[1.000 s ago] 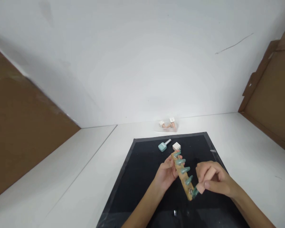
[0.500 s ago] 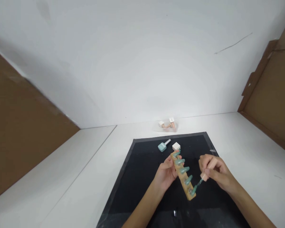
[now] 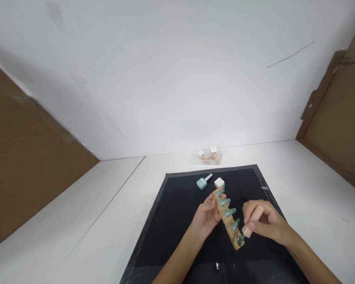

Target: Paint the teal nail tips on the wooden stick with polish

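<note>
My left hand (image 3: pixel 206 215) grips a wooden strip (image 3: pixel 227 218) that carries several teal false nails in a row, tilted over the black mat (image 3: pixel 177 221). My right hand (image 3: pixel 264 225) pinches a pale pink polish cap with a brush (image 3: pixel 251 225). The brush tip touches the lowest nail near the strip's near end. A teal polish bottle (image 3: pixel 202 182) lies on its side at the mat's far edge, with a small white cube (image 3: pixel 219 182) beside it.
Two small pink bottles with white caps (image 3: pixel 210 154) lie on the white table behind the mat, close to the white wall. Brown cardboard panels stand at the far left (image 3: pixel 23 165) and far right (image 3: pixel 340 130).
My right hand drew the brush away to the right of the strip, then brought it back onto the lowest nail. My left hand and the strip stayed nearly still.
</note>
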`<action>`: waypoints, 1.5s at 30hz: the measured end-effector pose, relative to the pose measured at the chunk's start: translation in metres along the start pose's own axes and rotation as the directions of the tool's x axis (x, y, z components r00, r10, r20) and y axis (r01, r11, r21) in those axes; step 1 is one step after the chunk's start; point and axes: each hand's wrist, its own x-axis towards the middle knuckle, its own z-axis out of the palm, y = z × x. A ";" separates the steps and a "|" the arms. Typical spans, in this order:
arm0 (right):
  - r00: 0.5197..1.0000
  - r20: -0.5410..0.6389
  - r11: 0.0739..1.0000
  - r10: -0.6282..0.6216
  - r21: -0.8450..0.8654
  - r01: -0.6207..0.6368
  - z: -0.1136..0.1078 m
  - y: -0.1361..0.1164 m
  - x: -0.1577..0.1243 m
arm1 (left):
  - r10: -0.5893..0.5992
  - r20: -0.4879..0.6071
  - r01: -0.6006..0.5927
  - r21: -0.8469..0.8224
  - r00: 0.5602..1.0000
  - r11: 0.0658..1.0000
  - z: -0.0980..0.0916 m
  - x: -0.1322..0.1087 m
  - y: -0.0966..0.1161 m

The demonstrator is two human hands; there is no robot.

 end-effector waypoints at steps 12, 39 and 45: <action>0.994 -0.102 0.997 -0.043 0.053 0.048 -0.002 0.008 -0.001 | 0.009 -0.015 -0.009 -0.012 1.000 1.000 -0.003 -0.001 -0.001; 0.998 -0.022 0.998 -0.061 0.026 0.062 -0.003 0.005 -0.001 | -0.014 -0.007 0.014 0.011 1.000 1.000 -0.004 -0.002 0.001; 0.993 -0.099 0.996 -0.065 0.049 0.070 -0.003 0.009 -0.003 | 0.004 0.000 -0.004 0.018 1.000 1.000 -0.004 -0.003 0.001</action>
